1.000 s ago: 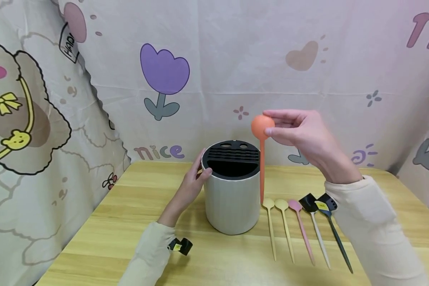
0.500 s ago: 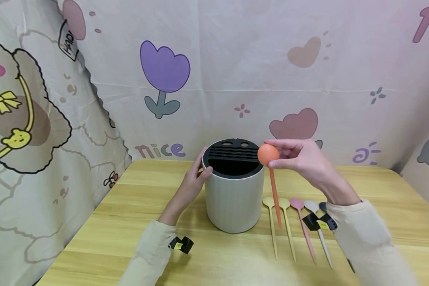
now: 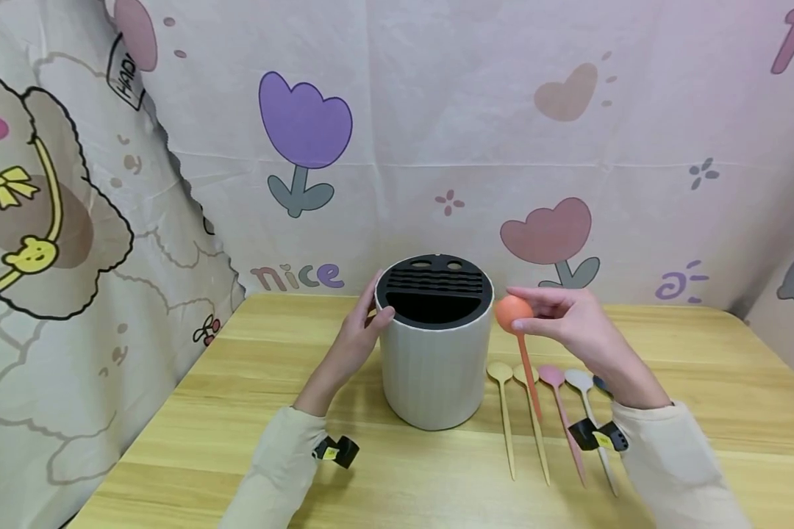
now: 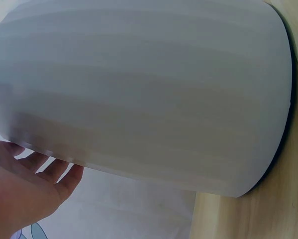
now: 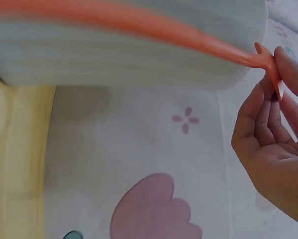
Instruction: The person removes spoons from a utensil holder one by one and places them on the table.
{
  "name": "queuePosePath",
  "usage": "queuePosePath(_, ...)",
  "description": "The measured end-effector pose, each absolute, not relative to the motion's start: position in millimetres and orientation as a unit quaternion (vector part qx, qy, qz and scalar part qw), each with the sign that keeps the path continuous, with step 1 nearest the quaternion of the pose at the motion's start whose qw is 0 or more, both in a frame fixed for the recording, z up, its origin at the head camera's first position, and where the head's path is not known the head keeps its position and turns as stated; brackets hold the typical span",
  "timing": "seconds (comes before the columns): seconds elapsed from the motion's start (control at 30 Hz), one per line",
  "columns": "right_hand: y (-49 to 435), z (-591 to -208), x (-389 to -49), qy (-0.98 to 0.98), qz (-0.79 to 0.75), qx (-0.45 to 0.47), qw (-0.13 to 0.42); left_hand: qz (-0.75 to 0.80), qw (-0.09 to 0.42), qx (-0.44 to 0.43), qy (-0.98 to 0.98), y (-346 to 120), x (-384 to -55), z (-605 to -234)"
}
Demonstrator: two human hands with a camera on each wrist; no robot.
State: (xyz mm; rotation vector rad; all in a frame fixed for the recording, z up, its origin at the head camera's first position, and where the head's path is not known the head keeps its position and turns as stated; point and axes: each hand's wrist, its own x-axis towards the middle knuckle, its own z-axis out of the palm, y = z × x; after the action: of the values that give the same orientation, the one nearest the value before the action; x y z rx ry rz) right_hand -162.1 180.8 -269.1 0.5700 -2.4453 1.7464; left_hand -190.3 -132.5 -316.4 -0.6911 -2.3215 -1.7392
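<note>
A white ribbed utensil holder (image 3: 433,375) with a black slotted lid (image 3: 434,283) stands upright on the table. My left hand (image 3: 352,339) holds it from the left, thumb at the top rim; in the left wrist view its fingers (image 4: 69,180) bend against the wall. To the holder's right, my right hand (image 3: 585,334) pinches an orange spoon (image 3: 512,314) by its round head between thumb and fingers. The handle slants downward, its end overlapping a yellow spoon (image 3: 537,444). In the right wrist view the orange handle (image 5: 188,41) crosses in front of the holder.
Right of the holder, another yellow spoon (image 3: 506,419), a pink spoon (image 3: 562,411) and a white spoon (image 3: 578,380) lie side by side. A dark blue spoon (image 3: 599,383) is mostly hidden by the right wrist. A patterned cloth (image 3: 410,110) hangs behind the wooden table (image 3: 291,323).
My right hand has come down and a little right with the orange spoon, from above the lid's height to beside the holder's rim. The left hand has stayed on the holder.
</note>
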Motion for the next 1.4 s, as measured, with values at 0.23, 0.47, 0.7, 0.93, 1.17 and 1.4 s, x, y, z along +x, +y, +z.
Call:
queuePosePath(0.23,203.6,-284.0,-167.3,-0.805,0.572,0.157,0.035,-0.577,0.08,-0.234,-0.778,-132.1,-191.9,-317.1)
queuePosePath(0.47,230.2,-294.8,-178.8,-0.827,0.549,0.122,-0.011,-0.58,0.082,-0.236,-0.775,-132.4,-193.3,-316.0)
queuePosePath(0.7,266.1,-308.6,-184.1,-0.821,0.548,0.148,-0.055,-0.581,0.08,-0.237,-0.775,-131.0,-193.0,-314.9)
queuePosePath(0.93,301.3,-320.6,-184.4,-0.856,0.491,0.148,-0.063,-0.581,0.082,-0.237,-0.774,-133.2,-192.8,-314.0)
queuePosePath(1.17,336.8,-328.4,-186.8,-0.879,0.453,0.138,-0.056,-0.582,0.086,-0.241,-0.772,-134.4,-193.1,-312.3)
queuePosePath(1.4,365.4,-342.1,-183.6,-0.896,0.42,0.121,-0.077,-0.578,0.077,-0.235,-0.778,-133.1,-192.6,-314.6)
